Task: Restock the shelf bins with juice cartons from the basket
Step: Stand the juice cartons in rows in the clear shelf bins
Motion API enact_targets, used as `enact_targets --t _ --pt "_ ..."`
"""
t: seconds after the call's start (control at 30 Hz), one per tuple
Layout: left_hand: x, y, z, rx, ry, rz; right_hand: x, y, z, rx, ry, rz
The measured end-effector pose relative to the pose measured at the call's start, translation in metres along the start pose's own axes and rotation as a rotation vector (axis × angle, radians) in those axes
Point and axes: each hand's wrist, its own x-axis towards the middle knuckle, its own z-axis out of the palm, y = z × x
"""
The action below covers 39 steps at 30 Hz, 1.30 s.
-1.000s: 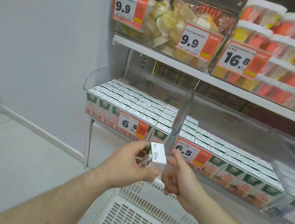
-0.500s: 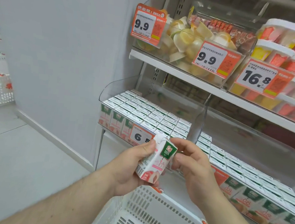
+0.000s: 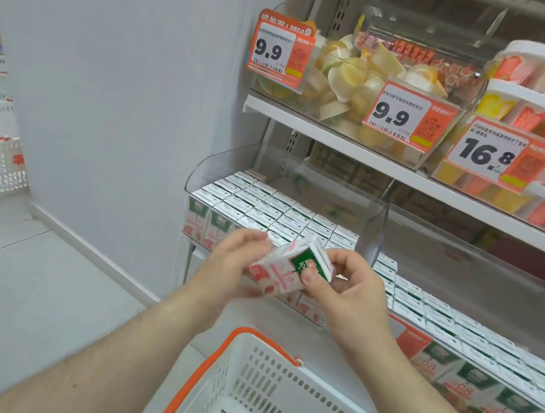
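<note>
Both hands on one juice carton (image 3: 287, 268), held tilted in the air just above the near rim of the left shelf bin (image 3: 201, 173). Carton: small rectangular box, smooth white card, pink fruit print, green label panel on the upper end. Left hand (image 3: 226, 268) cups the lower end, fingers curled around its far side. Right hand (image 3: 349, 289) pinches the green end, thumb pressed flat on the label, fingers (image 3: 342, 258) bent over the top edge. Bin is clear curved plastic, packed tight with upright cartons (image 3: 277, 206), flat white tops in a grid. White perforated plastic basket (image 3: 282, 378) with orange handle sits below the bin, under the forearms. Matching clear bin (image 3: 459, 242) to the right, also full of cartons.
</note>
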Motion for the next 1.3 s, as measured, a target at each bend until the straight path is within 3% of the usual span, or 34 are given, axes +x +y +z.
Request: enact_targets --t 0.07,0.13,0.3,0.5,0.7,0.87,1.0,1.17,1.3 --pt "0.004 -0.006 -0.005 0.472 0.110 0.371 0.005 -0.006 0.004 -0.014 0.084 -0.035" --pt "0.009 -0.011 -0.001 0.740 0.168 0.619 0.009 -0.014 0.009 0.003 0.125 -0.040" --pt "0.030 -0.006 0.003 0.744 0.325 0.791 0.023 -0.027 0.019 0.070 0.081 -0.010" --pt "0.061 0.006 -0.005 0.815 0.443 0.626 0.088 -0.029 0.028 -0.042 0.053 0.090" --pt "0.084 0.000 -0.018 0.784 0.575 0.459 0.181 -0.012 0.038 -0.727 0.041 -0.144" --pt "0.097 -0.006 -0.027 0.811 0.636 0.352 0.246 0.018 0.060 -0.947 -0.065 -0.017" --pt "0.106 -0.009 -0.032 0.808 0.634 0.317 0.282 0.042 0.072 -0.840 -0.084 0.170" --pt "0.113 -0.014 -0.020 0.714 0.660 0.254 0.297 0.050 0.083 -0.818 -0.227 0.313" --pt "0.116 -0.016 -0.021 0.667 0.656 0.240 0.309 0.061 0.076 -0.457 -0.229 0.466"
